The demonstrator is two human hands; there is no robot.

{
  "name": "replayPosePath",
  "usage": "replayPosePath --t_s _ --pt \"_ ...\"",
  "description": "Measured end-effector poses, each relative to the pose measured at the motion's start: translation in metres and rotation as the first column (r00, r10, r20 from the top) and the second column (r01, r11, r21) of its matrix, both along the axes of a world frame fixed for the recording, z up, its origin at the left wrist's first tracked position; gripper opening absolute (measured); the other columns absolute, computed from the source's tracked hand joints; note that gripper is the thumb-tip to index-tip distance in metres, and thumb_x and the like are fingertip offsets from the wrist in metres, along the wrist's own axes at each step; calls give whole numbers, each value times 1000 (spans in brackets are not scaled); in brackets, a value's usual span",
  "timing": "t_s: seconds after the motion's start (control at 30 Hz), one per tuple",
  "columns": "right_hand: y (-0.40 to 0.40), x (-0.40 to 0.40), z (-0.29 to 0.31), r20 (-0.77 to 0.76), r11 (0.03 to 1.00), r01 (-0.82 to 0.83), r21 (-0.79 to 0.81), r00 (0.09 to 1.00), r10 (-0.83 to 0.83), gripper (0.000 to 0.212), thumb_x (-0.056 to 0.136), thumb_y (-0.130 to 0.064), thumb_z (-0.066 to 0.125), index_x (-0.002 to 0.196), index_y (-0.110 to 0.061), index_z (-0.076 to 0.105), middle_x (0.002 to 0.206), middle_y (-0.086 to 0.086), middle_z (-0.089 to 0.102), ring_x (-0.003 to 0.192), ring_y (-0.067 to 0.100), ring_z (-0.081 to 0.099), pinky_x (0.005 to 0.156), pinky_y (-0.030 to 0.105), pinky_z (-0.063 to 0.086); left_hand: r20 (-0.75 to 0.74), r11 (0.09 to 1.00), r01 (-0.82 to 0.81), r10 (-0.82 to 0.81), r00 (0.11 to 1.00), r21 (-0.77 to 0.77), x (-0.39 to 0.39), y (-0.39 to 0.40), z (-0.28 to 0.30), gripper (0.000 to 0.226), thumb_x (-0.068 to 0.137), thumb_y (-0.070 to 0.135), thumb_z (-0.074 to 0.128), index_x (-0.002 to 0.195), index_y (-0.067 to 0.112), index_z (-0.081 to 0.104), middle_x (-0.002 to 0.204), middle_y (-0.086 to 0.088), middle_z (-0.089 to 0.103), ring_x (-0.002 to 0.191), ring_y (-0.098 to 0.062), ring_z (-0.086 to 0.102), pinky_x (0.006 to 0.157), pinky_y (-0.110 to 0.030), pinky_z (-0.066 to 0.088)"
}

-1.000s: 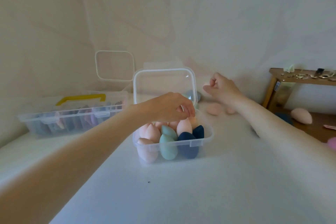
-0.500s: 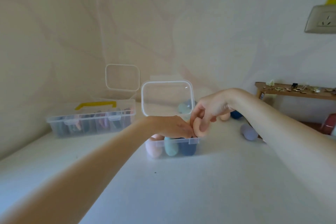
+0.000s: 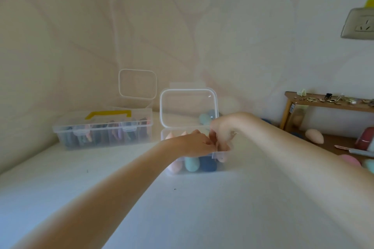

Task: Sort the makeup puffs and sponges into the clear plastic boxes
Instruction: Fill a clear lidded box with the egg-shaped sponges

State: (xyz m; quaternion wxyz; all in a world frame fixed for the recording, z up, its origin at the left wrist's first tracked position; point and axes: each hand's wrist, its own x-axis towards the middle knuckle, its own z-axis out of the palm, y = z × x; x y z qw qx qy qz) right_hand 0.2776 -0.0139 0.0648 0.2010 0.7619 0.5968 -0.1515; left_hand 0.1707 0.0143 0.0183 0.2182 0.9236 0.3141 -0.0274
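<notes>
Wooden shelf point(image 3: 315, 102) (wall socket point(image 3: 359, 24) above)

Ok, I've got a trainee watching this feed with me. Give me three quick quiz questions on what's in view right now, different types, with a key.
1. True or false: the lid of the small clear box stands open.
2. Multiple choice: the handle on the long clear box at the left is A) yellow, B) red, C) black.
3. Short answer: where are the left hand and right hand working?

Key
1. True.
2. A.
3. Both are at the top right of the small clear box, above the sponges packed inside.
</notes>
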Motion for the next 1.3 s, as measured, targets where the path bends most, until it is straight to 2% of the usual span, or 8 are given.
replayPosePath --t_s 0.23,0.33,0.5,0.63,0.8,1.0,1.17,1.3 --pt "-8 -8 -18 195 984 -125 129 976 98 34 83 -4 60 59 -14 39 62 -1 40 52 11 34 50 22 27 -38 999 46 -45 998 22 -4 5 6 40 95 43 37 123 22 57 129 -1 55 110 -17 49 91 -24 34" --pt "-8 -7 -12 157 996 -74 59 986 64 34 80 -19 70 58 -14 44 60 -2 42 54 14 39 55 24 35 -49 999 45 -44 998 23 -4 5 7 41 95 43 36 126 24 56 132 2 53 114 -17 48 97 -26 34" --pt "4 1 -1 5 996 -22 -91 1000 22 26 71 -35 80 69 -21 58 73 -6 54 88 21 57 79 29 49 -52 999 50 -50 997 -1 -1 7 7 45 94 46 36 130 24 53 135 1 51 122 -19 45 102 -27 33" --pt "-1 2 -12 30 997 -69 29 997 68 35 67 -38 81 88 -16 64 71 -7 54 82 20 56 71 26 45 -54 1000 16 -17 998 -19 4 13 3 42 94 45 37 127 26 54 134 4 51 121 -17 45 95 -25 31" --pt "-9 5 -19 4 989 -90 116 996 90 31 66 -37 82 68 -20 56 71 -7 53 78 18 53 61 23 42 -53 999 19 -21 998 -37 4 14 3 34 91 42 43 117 29 61 129 8 54 114 -14 47 98 -27 34" --pt "-16 26 -5 -227 988 -33 150 972 67 16 72 -33 77 84 -25 72 84 -7 65 87 13 58 83 27 48 296 955 7 85 952 -296 -29 32 30 25 90 -1 46 108 7 63 100 -4 65 86 -14 63 77 -15 53" --pt "-23 51 11 -511 926 123 357 856 83 12 84 -14 69 72 -16 69 73 -4 66 74 8 59 76 22 47 289 995 -50 74 955 -90 -62 59 32 33 89 -8 39 98 13 63 88 -1 65 77 -11 61 67 -6 49" --pt "-19 49 6 -517 871 170 460 849 108 16 81 -16 72 67 -17 64 66 -3 62 63 7 53 64 20 43 211 1000 8 -12 977 22 -65 65 32 25 87 3 54 95 26 62 93 6 65 90 -11 61 86 -17 47"
